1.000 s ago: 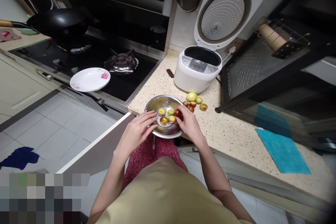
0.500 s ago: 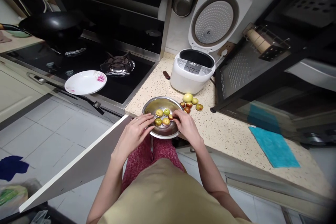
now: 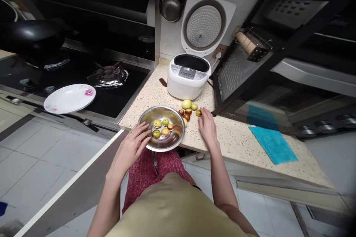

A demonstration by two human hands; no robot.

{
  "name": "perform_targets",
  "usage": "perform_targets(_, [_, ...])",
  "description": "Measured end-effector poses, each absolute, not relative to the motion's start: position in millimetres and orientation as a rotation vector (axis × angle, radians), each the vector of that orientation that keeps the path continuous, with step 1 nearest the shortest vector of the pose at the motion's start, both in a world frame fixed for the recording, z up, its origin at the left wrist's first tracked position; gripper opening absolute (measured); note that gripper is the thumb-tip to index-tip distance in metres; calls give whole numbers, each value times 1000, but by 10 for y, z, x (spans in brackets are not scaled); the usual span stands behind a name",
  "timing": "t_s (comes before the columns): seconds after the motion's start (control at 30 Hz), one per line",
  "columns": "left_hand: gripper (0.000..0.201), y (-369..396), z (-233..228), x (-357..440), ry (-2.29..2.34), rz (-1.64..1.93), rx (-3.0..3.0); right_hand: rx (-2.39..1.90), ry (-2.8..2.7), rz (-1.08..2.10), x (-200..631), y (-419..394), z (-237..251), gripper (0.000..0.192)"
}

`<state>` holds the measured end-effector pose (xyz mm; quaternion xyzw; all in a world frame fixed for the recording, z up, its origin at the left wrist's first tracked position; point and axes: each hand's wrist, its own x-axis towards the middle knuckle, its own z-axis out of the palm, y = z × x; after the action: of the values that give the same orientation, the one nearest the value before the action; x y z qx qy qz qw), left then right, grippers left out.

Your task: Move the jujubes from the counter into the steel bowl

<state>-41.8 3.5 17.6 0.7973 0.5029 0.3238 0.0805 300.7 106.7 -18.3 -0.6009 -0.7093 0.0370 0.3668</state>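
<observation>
From the head view, your round shiny steel bowl (image 3: 162, 129) sits at the speckled counter's (image 3: 239, 140) edge, holding four small green-yellow fruits (image 3: 161, 127). Your left hand (image 3: 130, 148) rests spread-fingered against its rim; your right hand (image 3: 208, 127), fingers loosely extended and empty, reaches the loose red-green fruits (image 3: 189, 108) beside it.

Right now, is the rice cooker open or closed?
Open. The rice cooker has its lid tipped up and back, showing the dark inside.
</observation>
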Motion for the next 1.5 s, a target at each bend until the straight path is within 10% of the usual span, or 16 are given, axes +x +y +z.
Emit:
perform_targets(0.83, [40,59,175,-337,1574,852,2385,-1441,-1776,151,2724,940,63,28])
perform_targets(1.5, [39,64,152,-333,1576,843,2382,-941,-2417,978,2109,661,547,22])
